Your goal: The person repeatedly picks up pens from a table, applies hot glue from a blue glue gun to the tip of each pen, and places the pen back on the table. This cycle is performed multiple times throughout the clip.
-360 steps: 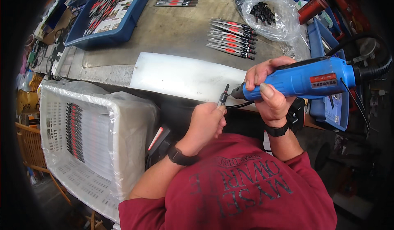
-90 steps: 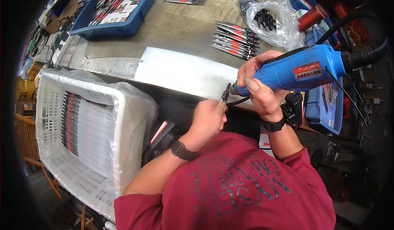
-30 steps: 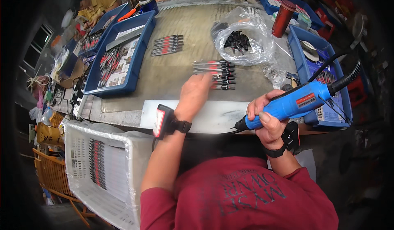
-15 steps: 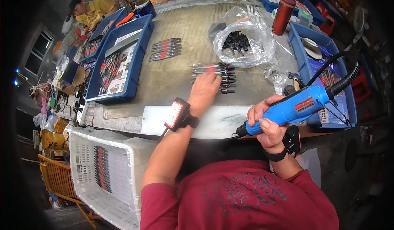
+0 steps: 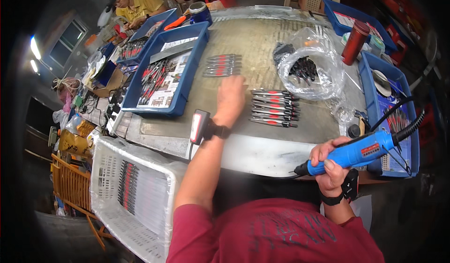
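Note:
My right hand (image 5: 332, 167) is wrapped round a blue electric screwdriver (image 5: 358, 154), its black tip pointing left over the table's front edge. My left hand (image 5: 231, 99) reaches over the table, its fingertips at the near edge of a row of slim silver-and-red pen-like pieces (image 5: 222, 65). Its fingers are blurred and mostly hidden behind the back of the hand, so any grip is unclear. Right of that hand lies a second stack of pen-like pieces (image 5: 274, 108) with dark ends. Beyond it, a clear plastic bag (image 5: 333, 82) stands open, holding small black parts (image 5: 305, 70).
A blue tray (image 5: 180, 94) with loose pen-like pieces stands on the left, another blue tray (image 5: 402, 167) on the right. A white lined crate (image 5: 101, 169) sits below left, with a row of finished-looking pieces (image 5: 127, 188). A red cylinder (image 5: 356, 42) stands far right. Another person (image 5: 140, 7) sits far left.
My left hand has moved left, from the dark-ended stack to the silver-and-red row. The whole view has shifted. My right hand keeps hold of the electric screwdriver.

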Demonstrator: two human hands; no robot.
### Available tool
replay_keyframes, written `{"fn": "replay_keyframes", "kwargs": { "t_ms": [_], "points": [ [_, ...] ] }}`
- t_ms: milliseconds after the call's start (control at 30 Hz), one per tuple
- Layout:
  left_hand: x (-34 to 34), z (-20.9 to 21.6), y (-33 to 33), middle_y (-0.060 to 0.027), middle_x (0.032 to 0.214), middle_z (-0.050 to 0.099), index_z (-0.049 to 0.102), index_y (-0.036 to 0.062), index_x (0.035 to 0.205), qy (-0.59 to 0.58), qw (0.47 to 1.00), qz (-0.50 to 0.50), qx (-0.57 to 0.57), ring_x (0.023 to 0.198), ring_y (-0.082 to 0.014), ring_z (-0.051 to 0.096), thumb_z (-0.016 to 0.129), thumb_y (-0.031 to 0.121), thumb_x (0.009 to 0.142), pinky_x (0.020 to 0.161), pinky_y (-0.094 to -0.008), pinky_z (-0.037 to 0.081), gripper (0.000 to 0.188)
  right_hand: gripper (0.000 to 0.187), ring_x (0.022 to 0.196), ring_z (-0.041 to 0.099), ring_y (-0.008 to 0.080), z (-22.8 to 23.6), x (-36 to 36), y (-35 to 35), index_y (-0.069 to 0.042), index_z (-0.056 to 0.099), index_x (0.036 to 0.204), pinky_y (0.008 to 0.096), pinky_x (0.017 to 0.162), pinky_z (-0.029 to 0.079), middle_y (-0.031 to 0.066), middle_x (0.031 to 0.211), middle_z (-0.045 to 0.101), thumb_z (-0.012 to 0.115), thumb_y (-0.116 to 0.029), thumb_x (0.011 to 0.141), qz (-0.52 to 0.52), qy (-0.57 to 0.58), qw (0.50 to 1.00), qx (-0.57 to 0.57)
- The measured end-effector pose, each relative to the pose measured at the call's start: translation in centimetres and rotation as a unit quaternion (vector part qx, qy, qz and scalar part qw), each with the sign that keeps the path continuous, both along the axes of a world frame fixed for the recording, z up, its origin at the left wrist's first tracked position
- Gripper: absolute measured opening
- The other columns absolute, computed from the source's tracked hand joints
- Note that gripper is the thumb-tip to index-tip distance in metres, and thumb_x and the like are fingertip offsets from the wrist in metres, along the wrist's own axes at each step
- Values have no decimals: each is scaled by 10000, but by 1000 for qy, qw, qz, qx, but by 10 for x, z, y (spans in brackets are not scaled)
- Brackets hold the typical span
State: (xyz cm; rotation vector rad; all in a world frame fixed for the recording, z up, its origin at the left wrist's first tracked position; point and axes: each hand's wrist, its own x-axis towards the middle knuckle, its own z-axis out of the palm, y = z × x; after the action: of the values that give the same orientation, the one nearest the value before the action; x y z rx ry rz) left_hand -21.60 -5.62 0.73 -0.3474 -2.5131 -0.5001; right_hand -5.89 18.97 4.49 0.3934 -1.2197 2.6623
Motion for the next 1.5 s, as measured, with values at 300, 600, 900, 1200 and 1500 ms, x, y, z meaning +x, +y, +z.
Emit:
{"fn": "replay_keyframes", "kwargs": {
  "t_ms": [300,600,900,1200,1500],
  "points": [
    [-53,-26,-61,-57,973,559,533,104,993,-35,985,128,-109,929,-290,505,535,86,771,706,-455,449,223,490,603,514,210,0,-7,-1,-103,380,1087,325,576,444,82,712,492,662,-87,687,-18,-23,1000,6],
    [-62,-28,-64,-32,972,563,553,113,1002,-76,979,122,-146,943,-256,499,486,99,806,747,-510,406,207,499,611,516,207,-3,-13,-4,-90,390,1097,325,574,449,90,728,504,667,-89,682,-18,-33,999,3],
    [-44,-28,-58,-60,971,549,562,88,915,-96,972,109,-183,932,-252,512,516,118,790,739,-519,410,136,514,625,511,207,-1,-10,-6,-97,369,1112,326,589,444,84,741,494,658,-91,686,3,-38,999,7],
    [12,7,-12,-200,721,583,502,-6,912,-125,984,97,76,695,-374,585,523,153,867,613,-432,432,166,525,666,508,203,-3,-5,-6,-115,345,1155,330,621,436,76,763,485,629,-49,718,1,-14,1000,-6],
    [148,19,40,-11,619,505,524,-30,1026,-410,808,-26,422,476,-66,462,530,99,881,430,-217,391,194,488,663,517,193,-3,-2,-7,-105,381,1133,323,628,433,79,781,487,614,-23,713,-5,1,1000,2]
  ]
}}
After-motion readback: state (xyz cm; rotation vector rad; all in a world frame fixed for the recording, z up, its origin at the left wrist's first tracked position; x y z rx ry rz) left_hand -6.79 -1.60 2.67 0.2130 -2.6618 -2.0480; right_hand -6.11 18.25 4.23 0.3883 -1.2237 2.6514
